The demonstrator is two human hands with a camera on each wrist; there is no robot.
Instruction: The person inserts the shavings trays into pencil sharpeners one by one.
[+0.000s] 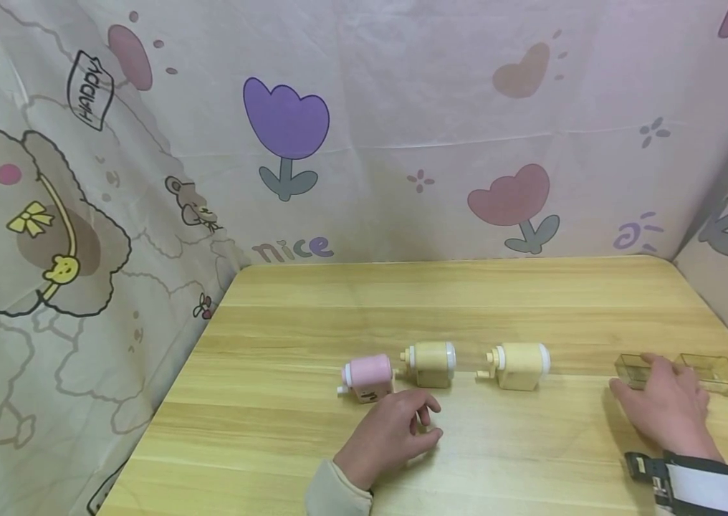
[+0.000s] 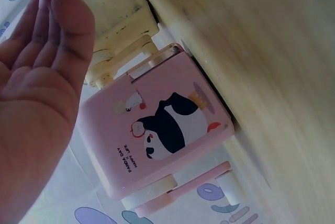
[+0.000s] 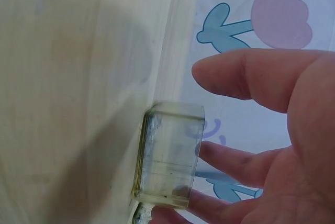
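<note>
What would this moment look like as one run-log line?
left hand: empty, near pink sharpener | right hand: at two clear boxes, contact unclear | two yellow sharpeners: standing, untouched

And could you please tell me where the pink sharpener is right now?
In the head view, the pink sharpener stands on the table, leftmost of three, just beyond the left hand, with a yellow sharpener close on its right.

on table (image 1: 274, 315): three sharpeners (image 1: 435, 367), leftmost slightly nearer | two bins (image 1: 719, 373) right of them | cloth (image 1: 370, 86) behind table
</note>
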